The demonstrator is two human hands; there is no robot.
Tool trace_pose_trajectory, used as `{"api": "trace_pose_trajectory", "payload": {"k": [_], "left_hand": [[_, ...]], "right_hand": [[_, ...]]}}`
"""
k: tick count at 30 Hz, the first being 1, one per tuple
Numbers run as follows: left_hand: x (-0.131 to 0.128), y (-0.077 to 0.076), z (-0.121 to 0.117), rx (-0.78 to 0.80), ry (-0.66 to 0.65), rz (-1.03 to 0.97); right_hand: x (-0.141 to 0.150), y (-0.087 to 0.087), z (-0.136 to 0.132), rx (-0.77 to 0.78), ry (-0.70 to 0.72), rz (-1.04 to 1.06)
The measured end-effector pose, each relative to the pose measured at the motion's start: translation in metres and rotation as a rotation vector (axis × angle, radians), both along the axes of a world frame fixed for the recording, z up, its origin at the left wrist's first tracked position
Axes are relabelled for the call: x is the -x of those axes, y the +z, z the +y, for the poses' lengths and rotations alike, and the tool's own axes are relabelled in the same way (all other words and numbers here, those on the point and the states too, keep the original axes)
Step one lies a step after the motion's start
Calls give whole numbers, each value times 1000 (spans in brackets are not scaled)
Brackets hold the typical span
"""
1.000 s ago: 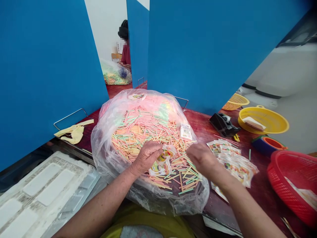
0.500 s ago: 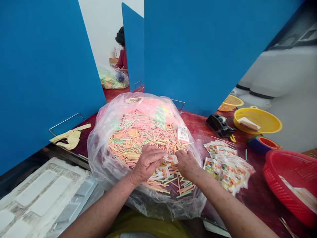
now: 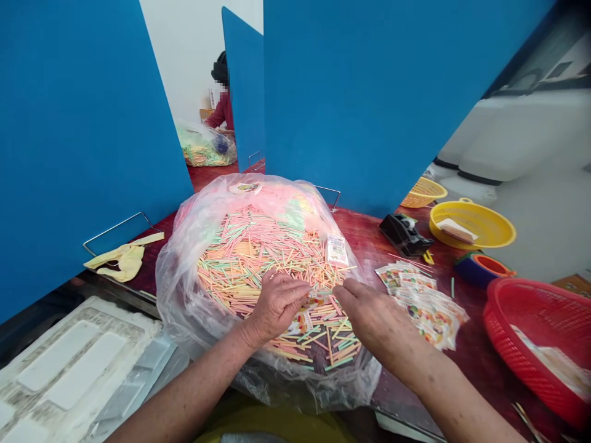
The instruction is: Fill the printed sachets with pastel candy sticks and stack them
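A large clear plastic bag (image 3: 178, 307) lies open before me, full of thin pastel sticks (image 3: 258, 237) in pink, green, yellow and orange. Over its near part, my left hand (image 3: 281, 303) pinches a small printed packet (image 3: 314, 301) between thumb and fingers. My right hand (image 3: 376, 314) is closed just right of that packet, its fingertips bent together; what they hold, if anything, is hidden. Below my left fingers a second printed packet (image 3: 301, 323) lies on the sticks. A white printed packet (image 3: 337, 251) rests at the bag's right side.
Several filled packets (image 3: 429, 311) lie in a pile on the dark red table, right of the bag. Beyond are a black tape dispenser (image 3: 406, 235), a yellow basket (image 3: 501, 231) and a red basket (image 3: 503, 332). Blue partitions (image 3: 369, 92) stand behind. A person (image 3: 221, 114) sits farther back.
My right hand has turned and drawn slightly to the right, away from the packet. My left hand keeps its hold on it. The whole view has shifted a little.
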State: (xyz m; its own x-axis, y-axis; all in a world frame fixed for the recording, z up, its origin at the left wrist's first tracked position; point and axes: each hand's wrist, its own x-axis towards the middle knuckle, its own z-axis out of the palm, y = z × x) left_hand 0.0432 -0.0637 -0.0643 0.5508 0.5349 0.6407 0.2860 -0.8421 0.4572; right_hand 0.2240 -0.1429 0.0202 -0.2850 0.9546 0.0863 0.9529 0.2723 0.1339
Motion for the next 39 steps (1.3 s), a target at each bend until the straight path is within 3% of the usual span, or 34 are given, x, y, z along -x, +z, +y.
{"api": "trace_pose_trajectory", "payload": {"k": [6,9,12,15,21,25,28,30,34,36,39], "left_hand": [[0,5,-7,41,-12,-15],[2,2,-5,120,-40,-159],[2,-3,-2,216,-95,-340],[0,-5,-6,280,-181,-388],[-3,-10,-18,757,-264,-261],[-8,-8,-22,875,-331,-86],[-12,-3,-19,753,-288,33],[-11,0,-14,598,-200,131],[1,-3,-5,284,-167,361],[7,-7,-5,167,-140,477],[12,-13,-7,89,-98,588]], "right_hand": [[17,-2,9,89,104,4],[6,-9,10,-187,177,226],[-1,-17,6,-512,87,405],[9,-29,-1,-498,70,517],[42,-49,-13,-557,100,537],[28,-56,-31,-570,88,567],[-15,-66,-51,-604,-89,523],[-50,-74,-63,-540,-267,443],[-91,-88,-77,-392,-579,51],[-92,-92,-78,-356,-565,-71],[-85,-92,-75,-212,-389,-116]]}}
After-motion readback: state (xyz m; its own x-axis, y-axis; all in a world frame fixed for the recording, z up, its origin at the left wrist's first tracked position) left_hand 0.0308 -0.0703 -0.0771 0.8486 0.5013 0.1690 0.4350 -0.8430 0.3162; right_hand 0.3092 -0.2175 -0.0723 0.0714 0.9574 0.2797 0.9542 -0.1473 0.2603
